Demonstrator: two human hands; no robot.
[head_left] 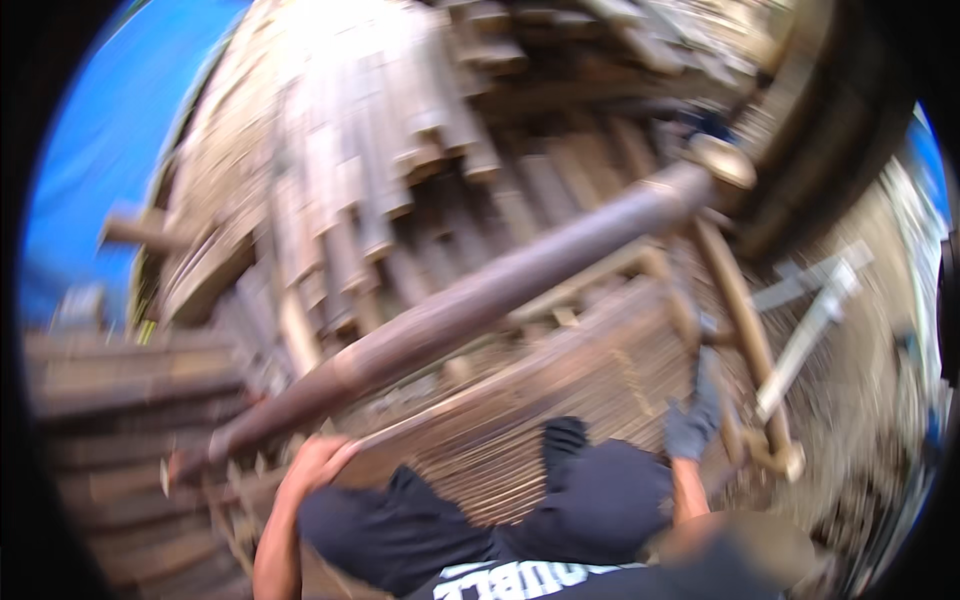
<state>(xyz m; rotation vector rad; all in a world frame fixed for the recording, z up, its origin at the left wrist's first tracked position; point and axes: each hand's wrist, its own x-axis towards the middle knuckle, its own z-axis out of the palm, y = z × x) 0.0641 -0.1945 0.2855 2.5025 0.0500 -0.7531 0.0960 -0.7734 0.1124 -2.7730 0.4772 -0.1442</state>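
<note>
My left hand (318, 462), bare, lies with its fingers laid over the near left end of a slatted bamboo bench (500, 455), beside my left knee. In a grey glove, my right hand (692, 425) is lowered past my right knee at the bench's right end. Its fingers are bent around a dark, slim thing (706, 345) that points up and away; blur hides its kind. A thick brown bamboo pole (440, 325) slants across in front of me, from low left to upper right, apart from both hands.
Beyond the pole lies a large stack of split bamboo strips (370, 150). Thinner bamboo poles form a frame (735, 290) at the right, near a pale metal bar (815, 325). A blue tarp (110, 150) hangs far left. More dark bamboo (130, 410) lies left.
</note>
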